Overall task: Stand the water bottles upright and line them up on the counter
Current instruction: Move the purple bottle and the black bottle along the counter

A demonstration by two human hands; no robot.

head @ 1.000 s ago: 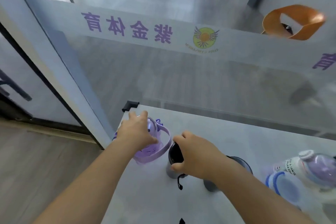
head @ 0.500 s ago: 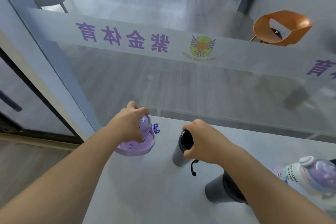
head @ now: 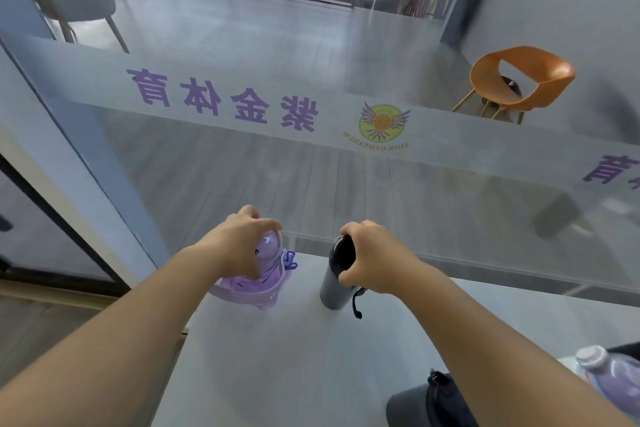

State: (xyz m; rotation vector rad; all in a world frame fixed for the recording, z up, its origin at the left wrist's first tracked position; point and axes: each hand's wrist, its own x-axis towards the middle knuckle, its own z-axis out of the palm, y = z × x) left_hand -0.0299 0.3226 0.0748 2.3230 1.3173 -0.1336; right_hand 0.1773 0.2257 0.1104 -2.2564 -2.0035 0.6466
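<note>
A purple water bottle (head: 263, 274) stands upright at the far left corner of the pale grey counter (head: 294, 357). My left hand (head: 239, 243) is closed over its domed lid. Just to its right stands a slim dark grey bottle (head: 334, 282) with a black top and a dangling cord; my right hand (head: 374, 258) grips its top. A second dark grey bottle (head: 426, 402) shows at the bottom edge under my right forearm, partly hidden. At the lower right corner is a clear bottle with a purple tint and white cap (head: 609, 378).
A glass partition (head: 381, 166) with a frosted band of purple characters rises right behind the counter's far edge. The counter's left edge (head: 187, 333) drops to the floor beside a door frame. An orange chair (head: 519, 80) stands beyond the glass.
Both hands have lifted their bottles toward the far edge by the glass; the purple bottle and the slim dark bottle now stand more upright. The camera view has tilted upward.
</note>
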